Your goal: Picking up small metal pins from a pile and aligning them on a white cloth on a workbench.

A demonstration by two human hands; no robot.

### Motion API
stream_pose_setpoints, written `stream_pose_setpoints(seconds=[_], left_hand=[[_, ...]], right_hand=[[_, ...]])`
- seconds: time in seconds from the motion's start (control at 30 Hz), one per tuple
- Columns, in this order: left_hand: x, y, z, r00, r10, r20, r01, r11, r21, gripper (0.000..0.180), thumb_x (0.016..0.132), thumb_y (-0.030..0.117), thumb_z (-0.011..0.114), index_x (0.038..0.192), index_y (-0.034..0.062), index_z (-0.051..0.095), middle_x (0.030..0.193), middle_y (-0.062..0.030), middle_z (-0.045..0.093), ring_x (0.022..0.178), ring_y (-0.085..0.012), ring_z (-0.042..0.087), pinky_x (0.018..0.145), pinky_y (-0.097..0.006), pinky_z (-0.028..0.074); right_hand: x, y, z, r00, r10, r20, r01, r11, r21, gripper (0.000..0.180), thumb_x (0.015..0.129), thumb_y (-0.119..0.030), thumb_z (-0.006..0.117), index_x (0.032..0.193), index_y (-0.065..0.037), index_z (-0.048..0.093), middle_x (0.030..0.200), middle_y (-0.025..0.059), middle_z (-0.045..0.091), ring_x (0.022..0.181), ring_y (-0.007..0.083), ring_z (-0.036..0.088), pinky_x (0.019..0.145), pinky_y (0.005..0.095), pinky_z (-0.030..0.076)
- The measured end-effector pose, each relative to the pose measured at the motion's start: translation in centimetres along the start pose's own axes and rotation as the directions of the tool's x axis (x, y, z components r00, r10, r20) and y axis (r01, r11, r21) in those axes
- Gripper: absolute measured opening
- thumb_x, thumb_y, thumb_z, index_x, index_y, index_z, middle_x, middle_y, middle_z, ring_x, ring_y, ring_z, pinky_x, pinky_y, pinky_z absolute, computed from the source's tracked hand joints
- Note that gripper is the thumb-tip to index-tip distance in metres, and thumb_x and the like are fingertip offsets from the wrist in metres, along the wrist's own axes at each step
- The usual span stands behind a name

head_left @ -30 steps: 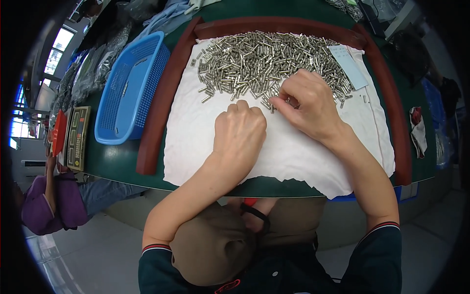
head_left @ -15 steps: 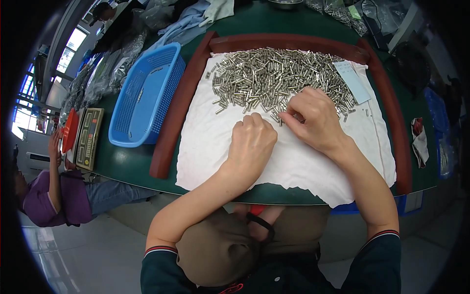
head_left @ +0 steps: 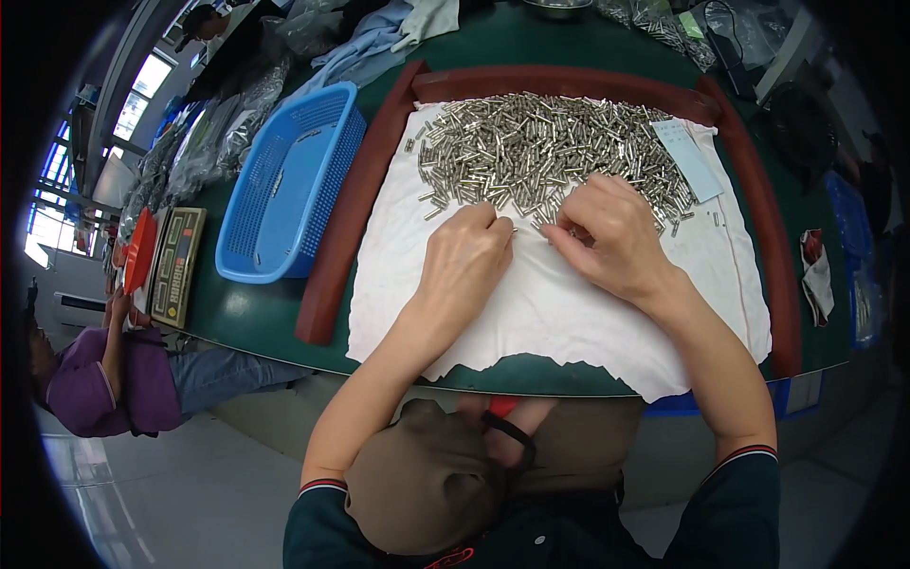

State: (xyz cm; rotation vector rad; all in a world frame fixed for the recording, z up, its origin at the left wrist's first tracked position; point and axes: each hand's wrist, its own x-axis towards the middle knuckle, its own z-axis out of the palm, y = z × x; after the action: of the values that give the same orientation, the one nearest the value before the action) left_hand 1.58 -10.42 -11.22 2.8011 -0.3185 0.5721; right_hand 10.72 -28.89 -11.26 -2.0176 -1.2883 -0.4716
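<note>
A wide heap of small silvery metal pins point(head_left: 540, 142) covers the far half of a white cloth point(head_left: 559, 322). My left hand point(head_left: 466, 254) is closed at the heap's near edge, knuckles up. The end of one metal pin point(head_left: 515, 229) peeks out by its fingertips. Just to the right, my right hand point(head_left: 614, 235) is curled over the near side of the heap, thumb and fingers bent together. What its fingertips hold, if anything, is hidden. A pale blue paper slip point(head_left: 688, 161) lies on the heap's right side.
A dark red wooden frame point(head_left: 573, 78) borders the cloth on three sides. To its left stand a blue plastic basket point(head_left: 227, 251) holding a few pins and a scale point(head_left: 177, 270). Another person point(head_left: 123, 375) is at the far left. A small cloth bundle point(head_left: 816, 280) lies at right.
My left hand has moved left, away from my right hand, and a pin end now shows at its fingertips. My right hand has stayed nearly in place.
</note>
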Motion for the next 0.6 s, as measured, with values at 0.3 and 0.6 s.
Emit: stream_pose_setpoints(seconds=[0.3,0.6], left_hand=[[1.0,0.2,-0.2,0.790,-0.406,0.459,0.548,0.132,-0.826,0.015,0.091,0.010,0.066,0.097,-0.0034,0.069,0.082,-0.0031,0.066,0.071,-0.0091,0.059,0.066,-0.023,0.048],[0.8,-0.1,-0.3,0.736,-0.298,0.607,0.589,-0.158,-0.792,0.022,0.096,0.014,0.057,0.103,-0.0052,0.066,0.092,-0.0102,0.069,0.085,-0.0158,0.068,0.081,-0.028,0.057]], right_hand=[[-0.3,-1.5,0.6,0.998,-0.004,-0.066,0.009,0.997,0.076,0.026,0.069,-0.016,0.078,0.089,-0.003,0.067,0.083,0.0064,0.060,0.082,0.0253,0.057,0.073,0.0379,0.046],[0.0,-1.2,0.6,0.992,-0.035,-0.122,0.040,0.999,0.035,0.020,0.072,-0.012,0.075,0.088,-0.004,0.068,0.078,0.0052,0.059,0.077,0.0228,0.057,0.068,0.0353,0.047]])
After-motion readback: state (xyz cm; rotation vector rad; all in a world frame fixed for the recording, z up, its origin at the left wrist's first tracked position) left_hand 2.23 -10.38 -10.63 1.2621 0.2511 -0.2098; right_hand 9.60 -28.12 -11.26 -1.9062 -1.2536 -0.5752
